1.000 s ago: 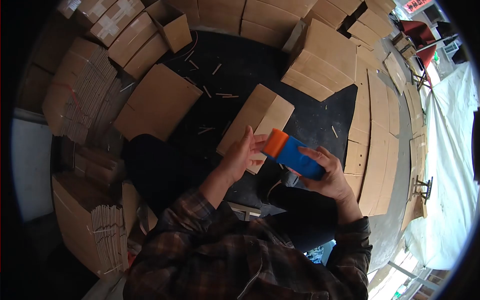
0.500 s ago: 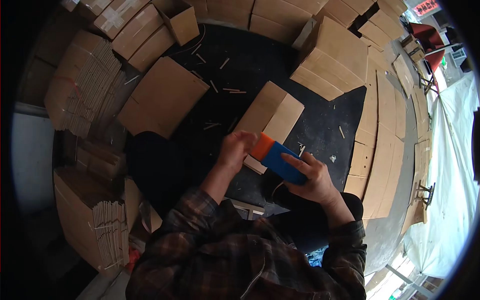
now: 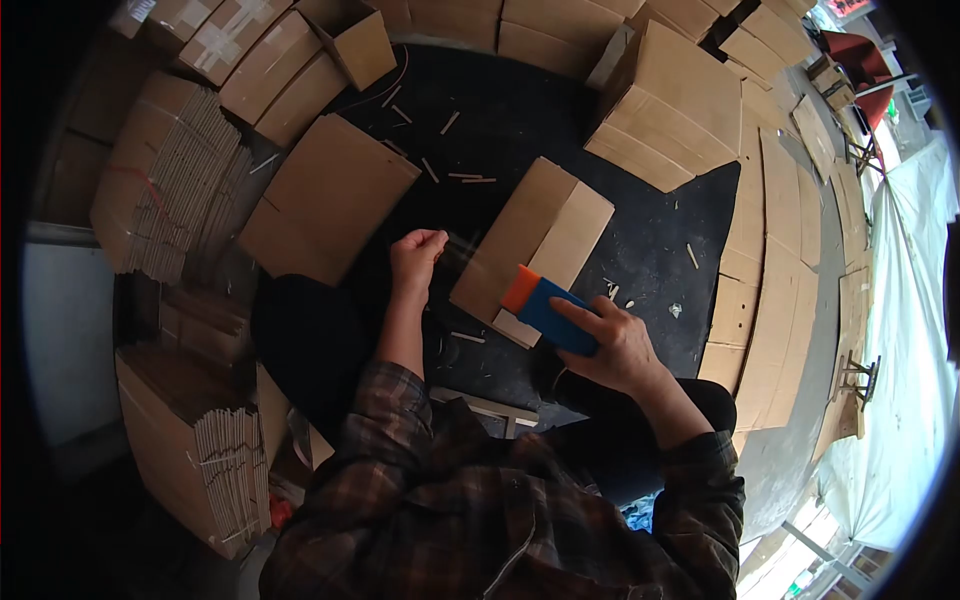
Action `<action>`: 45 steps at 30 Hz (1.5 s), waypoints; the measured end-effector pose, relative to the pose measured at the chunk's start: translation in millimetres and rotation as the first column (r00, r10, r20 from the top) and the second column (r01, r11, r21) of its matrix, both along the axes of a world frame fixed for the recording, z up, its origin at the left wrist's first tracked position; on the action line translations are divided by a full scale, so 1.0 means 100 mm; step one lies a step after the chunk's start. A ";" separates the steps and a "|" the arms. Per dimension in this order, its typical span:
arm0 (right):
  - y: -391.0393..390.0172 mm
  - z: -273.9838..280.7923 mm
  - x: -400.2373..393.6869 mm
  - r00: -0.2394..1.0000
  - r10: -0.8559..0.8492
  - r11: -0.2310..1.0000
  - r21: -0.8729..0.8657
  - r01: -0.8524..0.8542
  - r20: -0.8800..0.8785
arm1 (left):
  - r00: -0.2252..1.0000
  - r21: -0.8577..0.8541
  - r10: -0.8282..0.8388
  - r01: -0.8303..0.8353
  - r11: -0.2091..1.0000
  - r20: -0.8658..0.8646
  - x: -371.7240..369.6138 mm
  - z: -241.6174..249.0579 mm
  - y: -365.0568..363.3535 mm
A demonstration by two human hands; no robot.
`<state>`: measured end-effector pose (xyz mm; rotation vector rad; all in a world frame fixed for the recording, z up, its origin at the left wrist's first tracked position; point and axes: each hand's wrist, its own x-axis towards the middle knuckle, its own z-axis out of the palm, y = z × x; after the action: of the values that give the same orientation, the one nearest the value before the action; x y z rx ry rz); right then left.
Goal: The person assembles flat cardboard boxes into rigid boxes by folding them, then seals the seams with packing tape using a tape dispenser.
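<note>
My right hand (image 3: 620, 348) grips a blue and orange tape dispenser (image 3: 562, 318), its orange end pointing up and left. My left hand (image 3: 416, 262) is closed in a pinch, apart from the dispenser. A faint see-through strip, which looks like clear tape (image 3: 474, 252), runs from its fingertips toward the orange end. Below the dispenser lies a flat, closed cardboard box (image 3: 528, 232) with a seam along its top, on a dark mat (image 3: 500, 110).
Another cardboard piece (image 3: 325, 195) lies to the left. A larger box (image 3: 672, 100) stands at the back right. Stacks of folded cardboard (image 3: 165, 175) line the left side, and flat sheets (image 3: 768, 290) cover the right. Small cardboard scraps (image 3: 472, 178) are scattered on the mat.
My left hand has moved away from the dispenser, up and to the left, drawing out the faint strip. My right hand with the dispenser has shifted slightly left.
</note>
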<state>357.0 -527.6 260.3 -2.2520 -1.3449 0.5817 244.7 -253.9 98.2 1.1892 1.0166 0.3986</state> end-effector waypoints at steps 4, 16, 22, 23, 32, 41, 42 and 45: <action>0.05 -0.14 -0.02 1.000 -0.025 0.990 -0.136 0.025 0.002 | 0.998 0.011 -0.043 0.043 0.999 -0.052 0.01 -0.31 -0.05; 0.02 -0.28 -0.03 0.999 -0.049 0.984 -0.170 0.051 0.013 | 0.996 -0.248 0.018 -0.040 0.968 -0.090 -0.03 -0.59 -0.27; 0.01 -0.29 -0.02 0.998 -0.058 0.981 -0.190 0.052 -0.025 | 0.946 -0.312 -0.320 0.290 0.905 -0.050 -0.14 -0.22 -0.23; 0.01 -0.28 -0.01 0.998 -0.048 0.981 -0.192 0.041 -0.034 | 0.899 -0.360 -0.426 0.366 0.858 -0.102 -0.14 -0.19 -0.22; -0.07 -0.40 0.04 0.991 -0.083 0.982 -0.180 0.063 -0.105 | 0.680 0.302 -0.669 0.733 0.610 -0.298 -0.09 0.39 -0.41; 0.00 -0.46 0.13 0.882 -0.386 0.906 -0.292 0.306 -0.272 | 0.725 0.316 -0.660 0.685 0.657 -0.197 -0.05 0.38 -0.59; 0.02 -0.45 0.17 0.912 -0.336 0.891 -0.392 0.228 -0.234 | 0.737 0.336 -0.638 0.672 0.660 -0.223 -0.06 0.36 -0.60; 0.08 -0.44 0.27 0.880 -0.346 0.888 -0.417 0.194 -0.327 | 0.710 0.402 -0.663 0.693 0.598 -0.238 -0.07 0.32 -0.58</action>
<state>383.6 -519.6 215.9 -2.3812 -0.7393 1.1946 237.9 -312.2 130.1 1.9429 0.4356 -0.0273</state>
